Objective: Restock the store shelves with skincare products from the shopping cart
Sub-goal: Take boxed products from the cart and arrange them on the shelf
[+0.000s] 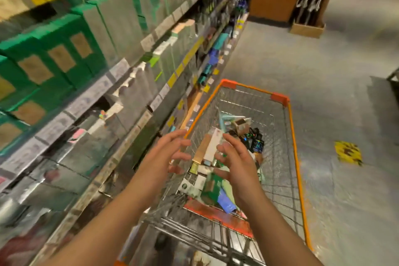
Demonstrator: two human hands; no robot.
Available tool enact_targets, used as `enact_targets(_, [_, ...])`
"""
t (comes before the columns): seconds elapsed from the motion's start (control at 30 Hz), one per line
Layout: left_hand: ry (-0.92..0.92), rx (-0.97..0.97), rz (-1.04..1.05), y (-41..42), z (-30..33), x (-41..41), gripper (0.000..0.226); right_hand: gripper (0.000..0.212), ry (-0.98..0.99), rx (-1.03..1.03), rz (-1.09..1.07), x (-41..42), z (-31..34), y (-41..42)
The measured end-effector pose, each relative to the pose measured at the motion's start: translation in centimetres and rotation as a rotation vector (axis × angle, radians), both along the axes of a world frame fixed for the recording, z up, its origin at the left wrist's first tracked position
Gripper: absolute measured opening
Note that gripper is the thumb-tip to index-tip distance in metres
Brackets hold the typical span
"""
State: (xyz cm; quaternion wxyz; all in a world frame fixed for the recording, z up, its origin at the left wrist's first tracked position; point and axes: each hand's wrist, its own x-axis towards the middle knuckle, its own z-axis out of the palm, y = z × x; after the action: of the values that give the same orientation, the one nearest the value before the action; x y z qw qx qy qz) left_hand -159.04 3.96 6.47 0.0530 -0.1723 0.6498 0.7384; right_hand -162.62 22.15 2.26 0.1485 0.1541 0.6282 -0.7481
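Hovering above the shopping cart [289,136], left hand [170,153] and right hand [235,164] had fingers spread, apparently holding nothing; skincare boxes [210,147] lay between them, beside stocked shelves [90,97].

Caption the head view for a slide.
Both open hands, left hand and right hand, over boxed products in an orange-rimmed wire shopping cart beside stocked shelves.

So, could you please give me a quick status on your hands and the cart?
Left hand open, right hand open, both above orange-rimmed wire cart. Tall white-and-gold carton between them, grip unclear. Nothing blocking.
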Motion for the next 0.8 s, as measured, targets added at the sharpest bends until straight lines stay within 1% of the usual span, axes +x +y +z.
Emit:
enact_targets(0.13, [-0.118, 0.015, 0.027, 2.0, -1.9, -1.5, 0.052, 0.022, -0.084, 0.014, -0.038, -1.4, -3.2, 2.0])
enact_targets(0.23, [-0.192, -0.019, 0.043, 2.4, -3.2, -2.6, 0.029, 0.024, -0.149, 0.035, -0.04, -2.1, -5.5, 3.0])
enact_targets(0.27, [-0.205, -0.036, 0.042, 2.4, -3.6, -2.9, 0.026, 0.026, -0.169, 0.043, -0.046, -2.4, -6.4, 3.2])
enact_targets(0.43, [-0.296, -0.08, 0.063, 2.2, -6.2, -4.7, 0.028, 0.024, -0.305, 0.089, -0.112, -4.0, -12.2, 3.9])
enact_targets(0.57, [-0.384, -0.076, 0.049, 2.5, -8.8, -6.1, 0.029, 0.039, -0.443, 0.174, -0.162, -5.2, -17.8, 4.0])
enact_targets(0.67, [-0.412, -0.059, 0.026, 3.2, -10.7, -7.0, 0.03, 0.047, -0.508, 0.191, -0.176, -6.7, -21.2, 4.3])
enact_targets(0.73, [-0.433, -0.108, -0.01, 3.8, -12.2, -7.6, 0.027, 0.053, -0.527, 0.202, -0.192, -8.0, -23.5, 4.7])
enact_targets(0.8, [-0.461, -0.152, -0.042, 4.7, -13.4, -8.2, 0.027, 0.064, -0.544, 0.222, -0.206, -9.1, -26.0, 5.1])
